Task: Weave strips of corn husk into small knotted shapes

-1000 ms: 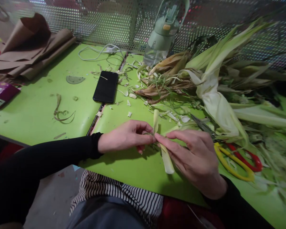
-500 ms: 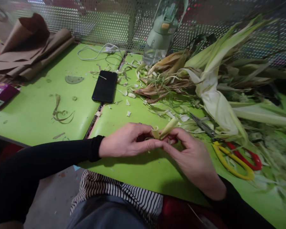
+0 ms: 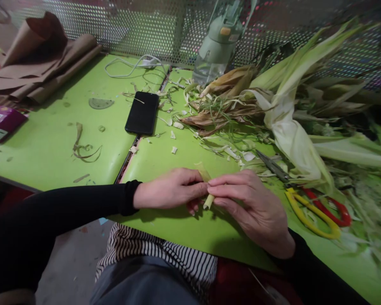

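A pale yellow-green strip of corn husk (image 3: 208, 201), rolled into a narrow tube at its near end, is pinched between both hands above the table. My left hand (image 3: 174, 189) is closed on it from the left, its fingers partly hidden behind the strip. From the right, my right hand (image 3: 249, 203) presses thumb and fingertips on the same piece. Right of that hand lie scissors (image 3: 311, 214) with one yellow and one red handle loop, their blades pointing away. Behind them is a heap of green and dried brown corn husks (image 3: 292, 123).
On the green table (image 3: 92, 169) lie a black phone (image 3: 142, 113), a clear protractor (image 3: 100, 103), a white cable (image 3: 130, 70) and scattered husk scraps. Brown paper (image 3: 47, 63) and a purple box (image 3: 6, 123) stand left. A water bottle (image 3: 217, 46) stands against the perforated metal panel.
The husk strip has been turned: its rolled end now points toward me, where before its ends stuck up away from me. My right hand's fingers have come over the top of it.
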A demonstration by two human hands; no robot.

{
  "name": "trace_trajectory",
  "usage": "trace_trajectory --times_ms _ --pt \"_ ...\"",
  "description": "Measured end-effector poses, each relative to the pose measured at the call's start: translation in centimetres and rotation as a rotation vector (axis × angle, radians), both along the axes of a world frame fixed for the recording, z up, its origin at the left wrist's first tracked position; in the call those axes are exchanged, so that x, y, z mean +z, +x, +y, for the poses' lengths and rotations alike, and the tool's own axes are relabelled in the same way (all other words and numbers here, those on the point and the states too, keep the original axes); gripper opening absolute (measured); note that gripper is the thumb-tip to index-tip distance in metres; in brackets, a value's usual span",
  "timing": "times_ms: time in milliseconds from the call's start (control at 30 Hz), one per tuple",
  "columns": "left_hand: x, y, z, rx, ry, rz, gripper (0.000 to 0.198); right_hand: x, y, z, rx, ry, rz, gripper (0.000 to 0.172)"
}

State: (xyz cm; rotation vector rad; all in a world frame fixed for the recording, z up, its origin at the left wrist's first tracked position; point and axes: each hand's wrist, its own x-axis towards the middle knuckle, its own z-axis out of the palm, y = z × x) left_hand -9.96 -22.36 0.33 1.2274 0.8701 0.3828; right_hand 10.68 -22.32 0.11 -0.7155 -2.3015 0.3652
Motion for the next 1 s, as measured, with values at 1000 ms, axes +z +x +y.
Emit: trace_trajectory --times_ms 1000 --pt "-0.9 0.2 -0.3 -0.019 -0.317 -0.32 0.008 0.8 0.1 -0.3 -0.082 0.122 -0.211 0.016"
